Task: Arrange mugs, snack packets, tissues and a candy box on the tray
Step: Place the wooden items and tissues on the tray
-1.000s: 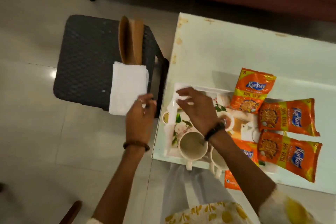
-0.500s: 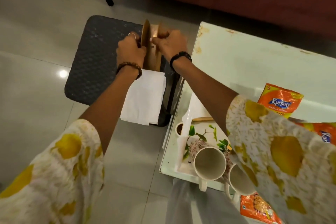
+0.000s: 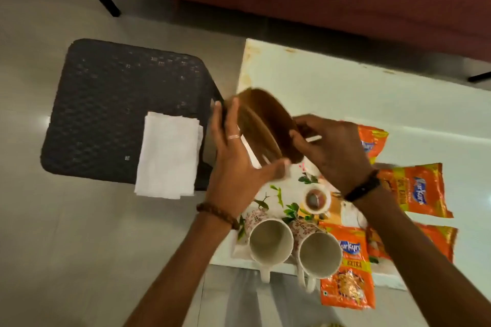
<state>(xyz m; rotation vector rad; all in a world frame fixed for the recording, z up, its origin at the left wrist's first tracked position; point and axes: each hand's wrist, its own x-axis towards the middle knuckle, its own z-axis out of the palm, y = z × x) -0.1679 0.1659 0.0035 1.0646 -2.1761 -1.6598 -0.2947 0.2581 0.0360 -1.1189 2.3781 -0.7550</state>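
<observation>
Crossing from the dark stool, left of the left hand, toward the white table beyond and right of both hands. Half a second back, gripping the wooden holder where it stood on the stool; now carrying it between the palms above the far end of the floral tray, which is lying under the wrists.

Left hand pressing flat on the holder's left face, fingers spread, thumb curling under. Right hand closing on the opposite edge. Holder blurring, so probably moving.

Judging: bringing the holder in first, tissues to follow. Tissues lying on the stool, well left of the left hand, not yet on the tray.

Noting room: bare tray surface showing directly below the holder, enough to set down. Two mugs crowding the near end beneath the forearms, handles overhanging the table edge, so keeping the elbows high seems wise. One snack packet lying beside the mugs and jutting over that same edge; others sitting right of the right wrist, off the tray.

Not finding a candy box in view.
</observation>
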